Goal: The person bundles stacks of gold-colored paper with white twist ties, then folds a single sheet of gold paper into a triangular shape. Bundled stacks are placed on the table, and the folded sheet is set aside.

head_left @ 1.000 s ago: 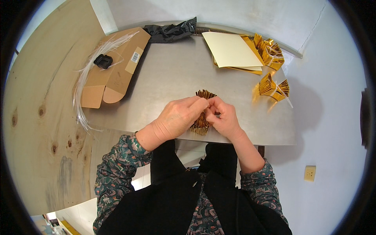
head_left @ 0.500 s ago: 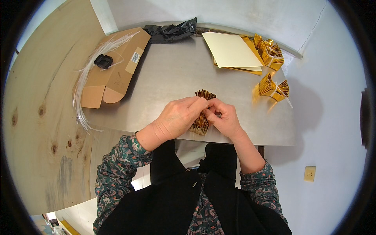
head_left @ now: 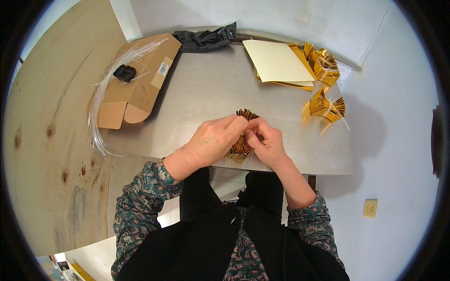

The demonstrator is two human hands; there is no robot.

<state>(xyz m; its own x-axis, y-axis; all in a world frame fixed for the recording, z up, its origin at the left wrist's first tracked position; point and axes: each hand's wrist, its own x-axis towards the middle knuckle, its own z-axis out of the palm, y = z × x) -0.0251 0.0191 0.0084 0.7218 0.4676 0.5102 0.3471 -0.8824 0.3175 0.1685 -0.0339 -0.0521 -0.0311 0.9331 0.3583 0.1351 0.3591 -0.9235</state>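
Note:
A bundle of pleated gold paper (head_left: 240, 148) lies at the table's near edge, its fanned ends showing beyond and below my hands. Over its narrow middle, my left hand (head_left: 216, 136) is closed in a pinch, thumb and forefinger pointing right. My right hand (head_left: 266, 143) meets it there, its thumb and curled forefinger pressed together. The fingertips of both hands nearly touch. Whatever they pinch is too small or hidden to make out, and the bundle's waist is covered by the fingers.
On the metal table (head_left: 201, 89) a cardboard box (head_left: 140, 89) at left carries white plastic strands (head_left: 97, 107) and a black plastic piece (head_left: 124, 73). A black bag (head_left: 206, 38) lies behind. At right are cream and gold sheets (head_left: 279, 61) and tied gold paper bundles (head_left: 328, 107).
My hands stay pinched together over the gold bundle, with only a slight shift of the fingers and right wrist. Nothing else has visibly moved on the table.

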